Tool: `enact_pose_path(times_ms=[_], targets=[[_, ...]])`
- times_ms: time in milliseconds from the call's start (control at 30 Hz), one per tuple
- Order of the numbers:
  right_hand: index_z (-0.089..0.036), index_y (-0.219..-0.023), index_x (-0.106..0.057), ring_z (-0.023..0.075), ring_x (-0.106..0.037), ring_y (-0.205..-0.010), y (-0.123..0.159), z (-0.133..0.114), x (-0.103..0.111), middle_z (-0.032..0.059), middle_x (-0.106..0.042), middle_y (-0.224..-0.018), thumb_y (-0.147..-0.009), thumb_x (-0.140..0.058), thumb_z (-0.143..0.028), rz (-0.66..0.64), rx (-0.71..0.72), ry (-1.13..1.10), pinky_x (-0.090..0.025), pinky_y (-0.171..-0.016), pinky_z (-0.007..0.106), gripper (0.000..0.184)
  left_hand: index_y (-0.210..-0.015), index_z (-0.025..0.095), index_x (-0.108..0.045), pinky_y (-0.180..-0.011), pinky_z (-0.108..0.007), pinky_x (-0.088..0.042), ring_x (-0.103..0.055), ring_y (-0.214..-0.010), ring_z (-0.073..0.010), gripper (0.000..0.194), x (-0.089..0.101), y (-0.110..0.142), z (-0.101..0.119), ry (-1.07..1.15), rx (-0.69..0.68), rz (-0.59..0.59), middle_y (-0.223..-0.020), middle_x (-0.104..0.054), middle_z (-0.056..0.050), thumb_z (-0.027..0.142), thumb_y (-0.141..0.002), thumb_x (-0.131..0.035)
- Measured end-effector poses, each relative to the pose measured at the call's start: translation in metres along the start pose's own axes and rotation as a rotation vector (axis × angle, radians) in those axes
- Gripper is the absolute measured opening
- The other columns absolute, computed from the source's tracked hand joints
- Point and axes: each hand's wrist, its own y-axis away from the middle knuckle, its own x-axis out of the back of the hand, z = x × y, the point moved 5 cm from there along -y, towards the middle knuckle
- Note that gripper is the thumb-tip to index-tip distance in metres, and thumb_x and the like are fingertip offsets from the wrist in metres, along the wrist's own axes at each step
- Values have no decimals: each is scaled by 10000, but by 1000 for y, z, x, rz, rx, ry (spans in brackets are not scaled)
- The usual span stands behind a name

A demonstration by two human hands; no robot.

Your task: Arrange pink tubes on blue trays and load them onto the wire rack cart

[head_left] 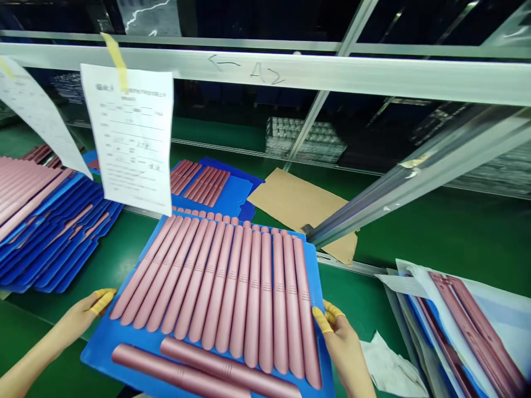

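A blue tray (99,342) lies before me, tilted toward me, with a row of pink metal tubes (207,282) side by side on it. Two more such tubes lie crosswise along its near edge. My left hand (89,309), with yellow finger cots, closes on the tray's left edge. At the right edge, my right hand (338,331) grips the tray, thumb on top and yellow-covered fingers at the side. The undersides of both grips are hidden. More tube ends show just behind the tray's far edge.
Stacked blue trays (62,243) with pink parts stand at the left. Two paper sheets hang from a metal rail (315,77); the nearer sheet (128,138) overhangs the tray's far side. A slanted metal post (373,193), cardboard (298,204), a white cloth (392,365) and wrapped pink parts (473,326) are rightward.
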Motion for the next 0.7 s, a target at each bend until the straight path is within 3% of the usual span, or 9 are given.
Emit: enact_pose_path(times_ms=[100,267,367,500,700], targets=[[-196,-991,-511,247,-615,-889,2,-11,-5,63,-657,-909,-562,-655,-637,-16,5,-44,-527,-756,335,633,-859,264,-647,-1002,-393,-437,-553,-1137,-316,503,-14,17,22,110,3,-138,-1026,-702,-5,689,-597,-584],[-216,-1070,-479,249,-622,-875,8,-13,-12,35,-663,-871,-528,-729,-553,-58,-62,-105,-540,-739,340,686,-1036,207,-593,-996,-370,-432,-543,-1159,-288,573,-18,25,40,212,37,-140,-1152,-646,-59,643,-665,-595],[-218,-1071,-477,258,-612,-925,12,-16,-16,43,-662,-924,-499,-769,-483,-85,-37,-160,-531,-784,353,694,-1061,194,-566,-914,-352,-484,-586,-1093,-277,579,-18,27,44,212,25,-153,-1121,-652,-71,634,-686,-594],[-212,-1029,-502,252,-611,-920,16,-21,-16,64,-655,-963,-481,-779,-520,-66,-17,-189,-518,-808,341,687,-1024,177,-580,-856,-349,-496,-613,-1019,-279,590,-9,32,53,157,-19,-38,-1086,-659,-77,629,-649,-639],[-219,-1063,-540,253,-609,-905,18,-31,-6,81,-645,-991,-443,-799,-500,-20,18,-193,-542,-750,325,728,-999,159,-573,-759,-314,-528,-650,-917,-251,618,-6,49,62,339,-7,-48,-977,-691,-77,624,-607,-685]])
